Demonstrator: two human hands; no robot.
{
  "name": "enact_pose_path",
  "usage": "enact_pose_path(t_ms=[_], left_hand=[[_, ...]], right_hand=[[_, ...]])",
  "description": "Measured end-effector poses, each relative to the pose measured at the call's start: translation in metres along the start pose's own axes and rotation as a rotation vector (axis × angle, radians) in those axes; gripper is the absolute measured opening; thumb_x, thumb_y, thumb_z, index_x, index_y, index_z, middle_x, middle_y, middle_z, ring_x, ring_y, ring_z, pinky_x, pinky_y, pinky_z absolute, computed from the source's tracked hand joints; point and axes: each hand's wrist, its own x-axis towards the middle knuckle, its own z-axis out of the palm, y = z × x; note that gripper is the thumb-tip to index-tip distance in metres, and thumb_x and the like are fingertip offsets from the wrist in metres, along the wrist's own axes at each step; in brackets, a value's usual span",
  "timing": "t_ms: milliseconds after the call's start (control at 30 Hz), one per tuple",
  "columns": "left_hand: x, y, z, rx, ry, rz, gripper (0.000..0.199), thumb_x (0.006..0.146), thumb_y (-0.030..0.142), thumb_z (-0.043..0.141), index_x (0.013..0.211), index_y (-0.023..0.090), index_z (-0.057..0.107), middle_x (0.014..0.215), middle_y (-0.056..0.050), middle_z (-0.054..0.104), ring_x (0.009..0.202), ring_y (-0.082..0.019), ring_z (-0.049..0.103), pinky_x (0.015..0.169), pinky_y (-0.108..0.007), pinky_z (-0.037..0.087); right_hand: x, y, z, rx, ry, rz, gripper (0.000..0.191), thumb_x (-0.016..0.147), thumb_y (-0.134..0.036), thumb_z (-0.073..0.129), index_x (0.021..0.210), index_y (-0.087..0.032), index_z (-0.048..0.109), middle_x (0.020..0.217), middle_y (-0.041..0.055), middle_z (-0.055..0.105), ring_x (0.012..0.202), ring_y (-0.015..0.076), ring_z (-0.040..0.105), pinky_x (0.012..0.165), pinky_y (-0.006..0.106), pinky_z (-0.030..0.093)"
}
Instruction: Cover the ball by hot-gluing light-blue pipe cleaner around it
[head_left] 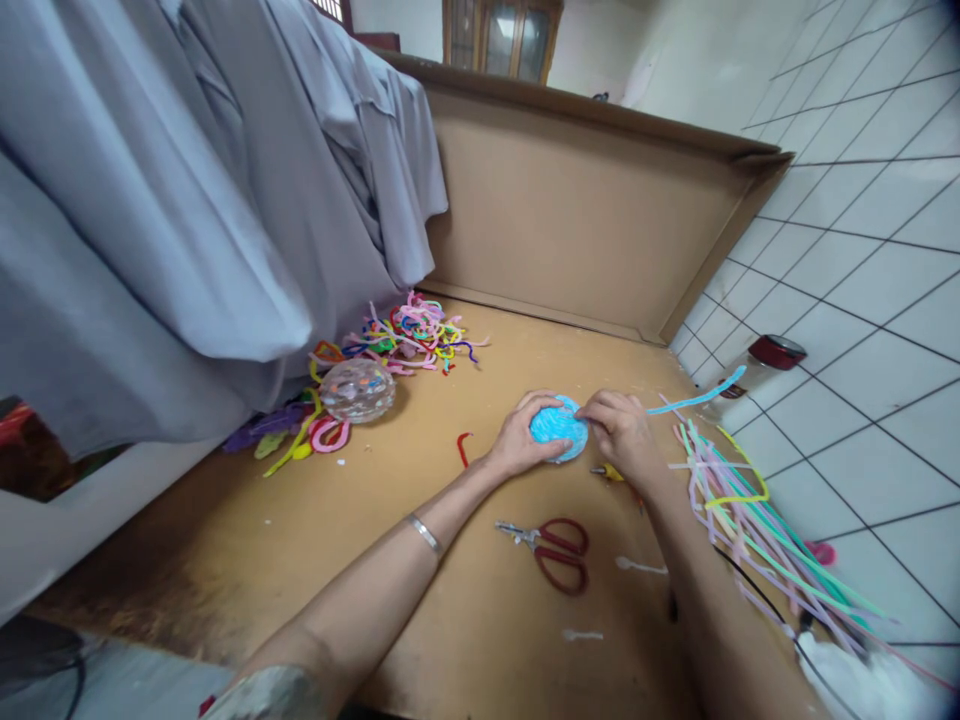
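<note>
My left hand (520, 432) curls around a blue fuzzy ball (559, 428) and holds it just above the brown table. Its surface looks covered in coiled pipe cleaner. At the ball's right side, the fingers of my right hand (619, 425) pinch a blue pipe cleaner (697, 400), whose free length sticks out to the right behind the hand. Below the ball lie red-handled scissors (531, 537) with their blades pointing left. A yellow-tipped tool (613, 473), perhaps a glue gun, is partly hidden by my right forearm.
A clear dimpled ball (358, 391) sits by a tangled heap of coloured pipe cleaners (420, 325) at left. Straight pastel pipe cleaners (757, 530) lie along the tiled wall at right, near a red-lidded jar (778, 350). A cardboard panel (570, 200) stands behind; grey cloth (225, 200) hangs left.
</note>
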Motion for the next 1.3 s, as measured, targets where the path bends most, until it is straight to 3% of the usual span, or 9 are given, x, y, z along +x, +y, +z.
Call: enact_pose_path(t_ms=[433,867,1033,1300], left_hand=[[-0.001,-0.002,0.000,-0.015,-0.007,0.000,0.056,0.064,0.034,0.079,0.115,0.022,0.059,0.126,-0.010,0.055,0.122,-0.026,0.052,0.106,-0.045,0.041],[0.000,0.004,-0.001,0.002,-0.005,-0.004,0.056,0.063,0.035,0.079,0.113,0.021,0.057,0.124,-0.010,0.056,0.119,-0.026,0.054,0.104,-0.045,0.043],[-0.002,0.005,0.000,-0.008,0.005,-0.080,0.065,0.062,0.034,0.079,0.118,0.022,0.049,0.124,-0.009,0.057,0.115,-0.026,0.056,0.101,-0.043,0.046],[-0.004,-0.003,0.002,0.012,-0.001,-0.011,0.055,0.063,0.036,0.079,0.109,0.022,0.052,0.128,-0.009,0.054,0.119,-0.026,0.053,0.102,-0.043,0.043]], right_hand=[[-0.001,-0.004,-0.001,-0.086,-0.089,-0.034,0.035,0.086,-0.012,0.044,0.105,-0.020,0.072,0.077,0.0068,0.063,0.075,0.0180,0.054,0.066,0.030,0.030],[0.001,-0.014,-0.003,-0.360,-0.080,-0.173,0.027,0.090,-0.016,0.046,0.097,-0.021,0.072,0.075,0.0069,0.060,0.072,0.0184,0.046,0.067,0.032,0.022],[-0.001,-0.014,-0.003,-0.362,-0.050,-0.182,0.029,0.091,-0.015,0.044,0.097,-0.021,0.072,0.076,0.0069,0.059,0.071,0.0181,0.046,0.067,0.032,0.022],[-0.001,-0.014,-0.002,-0.355,-0.031,-0.191,0.031,0.092,-0.015,0.042,0.095,-0.021,0.072,0.074,0.0064,0.057,0.070,0.0175,0.044,0.066,0.031,0.022]])
